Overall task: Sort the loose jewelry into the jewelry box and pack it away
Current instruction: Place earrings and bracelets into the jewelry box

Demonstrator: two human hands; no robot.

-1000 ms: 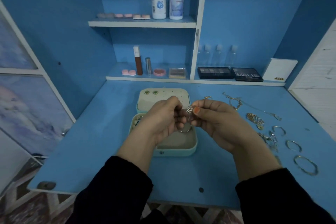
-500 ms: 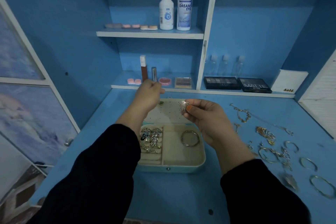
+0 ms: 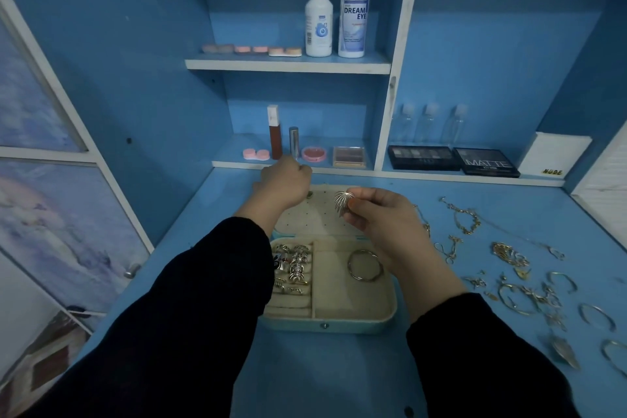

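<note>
A blue tabletop point(image 3: 339, 370) runs back to blue shelves point(image 3: 291, 64) carrying bottles, lens cases and makeup palettes, all beyond both hands. The jewelry box point(image 3: 325, 324) lies open between the forearms. Its perforated lid panel point(image 3: 315, 217) lies flat under the hands and its tray sits nearer the body. The left hand point(image 3: 285, 183) sits at the far left corner of the panel with its fingers curled under. Whether it pinches anything there is hidden, so I cannot tell. A small green stud point(image 3: 309, 194) sits in the panel just beside it. The right hand point(image 3: 383, 217) hovers over the panel's right side and pinches a fan-shaped earring point(image 3: 342, 202) between thumb and fingertips, with the fan turned toward the left hand. Below the right wrist a bangle point(image 3: 364, 265) lies in the tray's wide compartment, and rings point(image 3: 293, 265) fill the roll slots beneath the left forearm. The loose jewelry point(image 3: 509, 258), chains and hoops, is spread on the tabletop out to the right of the right hand, so most of the sorting looks undone. The step in hand seems to be seating this earring in the panel. It would go best by turning the post down, lining it up with a free hole clear of the stud, and pressing straight in while the left hand steadies the lid, since a slanted push could bend the post.
</note>
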